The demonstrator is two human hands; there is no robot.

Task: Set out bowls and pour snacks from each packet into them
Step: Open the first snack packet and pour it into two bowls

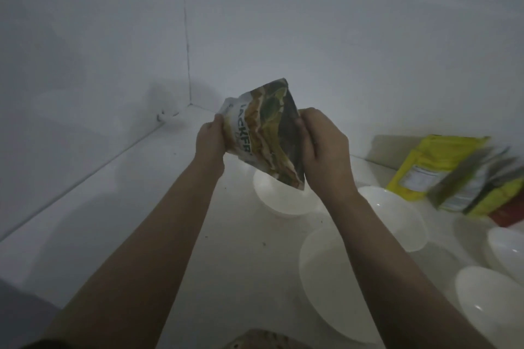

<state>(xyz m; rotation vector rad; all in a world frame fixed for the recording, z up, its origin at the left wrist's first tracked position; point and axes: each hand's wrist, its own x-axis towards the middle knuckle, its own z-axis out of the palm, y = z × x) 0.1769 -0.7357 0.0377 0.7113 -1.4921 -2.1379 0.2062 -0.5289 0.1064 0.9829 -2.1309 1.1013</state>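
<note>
A green and white jackfruit snack packet (pixel 265 133) is held up in the air, tilted, above a white bowl (pixel 279 198) on the white counter (pixel 158 207). My left hand (pixel 211 139) grips the packet's left edge. My right hand (pixel 323 144) grips its right edge, fingers curled round it. The packet's lower corner hangs just over the bowl's far rim. I cannot tell whether the packet is torn. The bowl looks bare inside. Several more white bowls, such as a larger one (pixel 331 278) and another (pixel 397 215), stand to the right.
Yellow snack packets (pixel 436 164) and others (pixel 482 187) lean against the wall at the right, blurred. Two more bowls (pixel 493 300) (pixel 507 252) sit at the right edge. White walls meet in a corner behind. A patterned thing (pixel 263 340) shows at the bottom edge.
</note>
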